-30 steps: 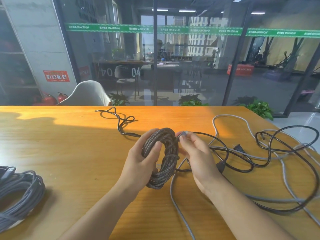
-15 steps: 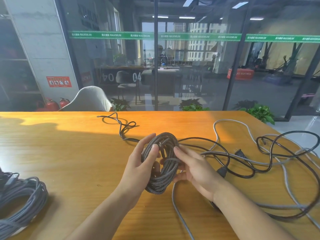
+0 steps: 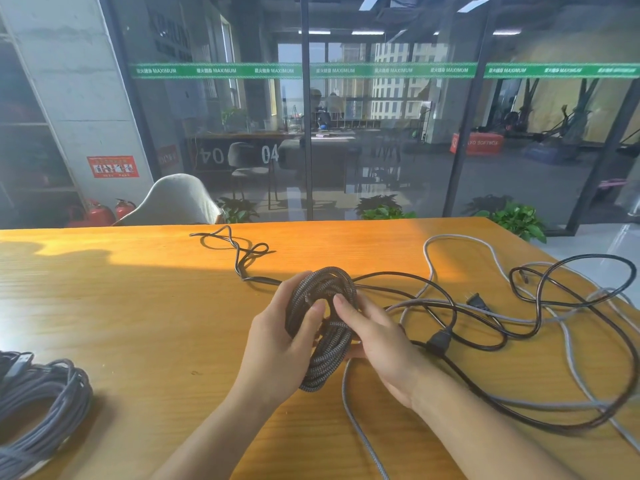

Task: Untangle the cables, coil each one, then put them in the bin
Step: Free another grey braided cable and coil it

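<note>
Both hands meet over the middle of the wooden bench (image 3: 104, 306), holding a coil of dark braided cable (image 3: 323, 344) between them just above the surface. The left hand (image 3: 277, 348) grips the coil's left side, its thumb lying across the front of the strands and its fingers curled round behind. The right hand (image 3: 377, 344) cups the coil from the right, its index finger laid on the upper turns near the coil's open centre; whether its lower fingers pinch a strand or merely support the bundle is hard to tell from this angle. A grey braided tail (image 3: 360, 434) drops from the coil's lower right and runs toward the near edge of the bench. To the right of the hands lies a loose tangle: a black power cable (image 3: 540, 306) with a two-pin plug (image 3: 476, 301) and a socket end (image 3: 440, 341), crossed over and under by a pale grey cable (image 3: 498, 258) that loops out toward the far right corner. A thin black lead (image 3: 239, 252) trails in kinked loops toward the far edge, left of centre. At the near left edge rests a finished coil of grey cable (image 3: 41, 407), well apart from the hands. Beyond the bench stand a pale chair back (image 3: 176, 200) and a glass wall.
</note>
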A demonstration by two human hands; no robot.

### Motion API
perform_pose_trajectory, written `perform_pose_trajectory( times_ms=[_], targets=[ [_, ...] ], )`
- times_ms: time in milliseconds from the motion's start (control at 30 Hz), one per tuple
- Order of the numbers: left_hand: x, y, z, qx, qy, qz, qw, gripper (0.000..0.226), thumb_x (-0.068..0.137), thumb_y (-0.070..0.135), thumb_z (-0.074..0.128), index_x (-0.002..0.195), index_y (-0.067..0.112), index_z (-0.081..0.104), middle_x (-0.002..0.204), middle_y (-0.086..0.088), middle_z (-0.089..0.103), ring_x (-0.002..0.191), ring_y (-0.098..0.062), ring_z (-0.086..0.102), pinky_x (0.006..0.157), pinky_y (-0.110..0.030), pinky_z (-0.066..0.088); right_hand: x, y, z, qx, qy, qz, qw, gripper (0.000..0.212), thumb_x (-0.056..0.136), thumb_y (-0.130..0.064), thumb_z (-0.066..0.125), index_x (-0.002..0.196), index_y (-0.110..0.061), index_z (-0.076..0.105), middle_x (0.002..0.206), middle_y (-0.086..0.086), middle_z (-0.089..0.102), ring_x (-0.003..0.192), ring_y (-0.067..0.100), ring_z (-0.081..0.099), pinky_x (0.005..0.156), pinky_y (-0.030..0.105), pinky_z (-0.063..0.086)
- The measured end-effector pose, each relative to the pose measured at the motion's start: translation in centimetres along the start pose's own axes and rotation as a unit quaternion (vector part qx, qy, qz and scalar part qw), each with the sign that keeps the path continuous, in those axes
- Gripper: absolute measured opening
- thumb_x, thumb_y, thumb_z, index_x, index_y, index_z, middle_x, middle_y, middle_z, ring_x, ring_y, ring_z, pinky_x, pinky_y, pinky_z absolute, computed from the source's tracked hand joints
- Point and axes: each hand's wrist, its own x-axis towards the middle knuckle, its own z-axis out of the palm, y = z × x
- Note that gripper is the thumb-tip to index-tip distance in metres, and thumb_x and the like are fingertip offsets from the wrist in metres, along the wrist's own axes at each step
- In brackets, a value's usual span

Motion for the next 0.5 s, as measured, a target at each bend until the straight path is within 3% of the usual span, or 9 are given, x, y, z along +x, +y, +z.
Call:
perform_pose_trajectory(
  times_ms=[167,300,400,500],
  targets=[
    [0.1,-0.4,-0.1,0.033,-0.014,0.0,0.999,0.029,0.109,0.03,0.046,0.136,0.034,0.056,0.097,0.012,0.073,0.081,-0.013,0.072,0.066,-0.031,0.059,0.1,0.0,-0.3,0.002,0.017,0.007,1.0,0.03,0.106,-0.046,0.053,0.129,-0.031,0.064,0.112,-0.005,0.077,0.098,0.013,0.074,0.076,0.028,0.057],
    [0.3,-0.3,-0.5,0.027,-0.062,0.014,0.998,0.026,0.104,0.037,0.053,0.129,0.036,0.059,0.09,0.01,0.075,0.082,-0.015,0.072,0.063,-0.03,0.058,0.2,0.2,-0.1,0.011,0.021,-0.008,1.0,0.03,0.102,-0.046,0.06,0.13,-0.037,0.062,0.119,-0.01,0.075,0.112,0.01,0.071,0.097,0.038,0.057],
    [0.6,-0.8,-0.7,0.061,-0.063,0.03,0.996,0.037,0.095,0.047,0.061,0.131,0.041,0.059,0.104,0.015,0.075,0.092,-0.011,0.071,0.078,-0.024,0.056,0.2,0.3,-0.1,-0.002,0.045,-0.016,0.999,0.026,0.099,-0.048,0.064,0.122,-0.036,0.068,0.116,-0.01,0.076,0.112,0.01,0.071,0.105,0.046,0.054],
    [1.0,-1.5,-1.1,0.146,0.012,0.09,0.985,0.049,0.086,0.048,0.071,0.133,0.038,0.061,0.118,0.022,0.062,0.109,-0.003,0.061,0.087,-0.013,0.047,0.4,0.4,-0.3,-0.013,0.083,-0.033,0.996,0.023,0.099,-0.047,0.067,0.119,-0.035,0.069,0.115,-0.009,0.076,0.111,0.011,0.071,0.106,0.048,0.053]
  ],
)
